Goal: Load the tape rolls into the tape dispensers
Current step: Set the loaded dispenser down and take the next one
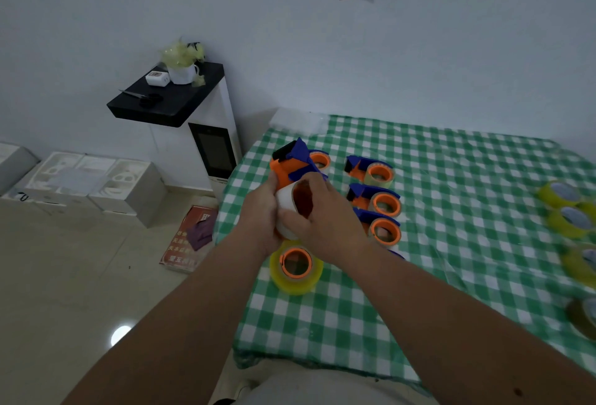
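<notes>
Tape roll [292, 208], white outside and dark red inside, is sitting between both hands, up above the table edge. The left hand [261, 211] is wrapping around its left side and also holding the orange and blue dispenser [292, 161] that is sticking up just past the roll. The right hand [325, 224] is pressing on the roll's right side, with the thumb on its front and the fingers curling over its top. Both hands are close together and clamped on the roll, which is touching the bottom of the dispenser.

Just under the hands, a yellow roll [296, 267] with an orange middle is lying flat on the green and white checked cloth [451, 211]. Just right of the hands, three loaded dispensers are lying in a column: the far one [371, 171], the middle one [375, 200] and the near one [379, 225], each with an orange ring showing. Behind the held dispenser, one more orange ring [319, 159] is peeking out.

Far right of the hands, loose yellow rolls [561, 193] are lying near the cloth's edge, and a brown roll [583, 316] is sitting closer in.

Left of the hands, off the table, a black shelf [167, 101] is holding a white cup of flowers [182, 64] and scissors [142, 96]. Grey boxes [96, 185] are sitting on the floor farther left.
</notes>
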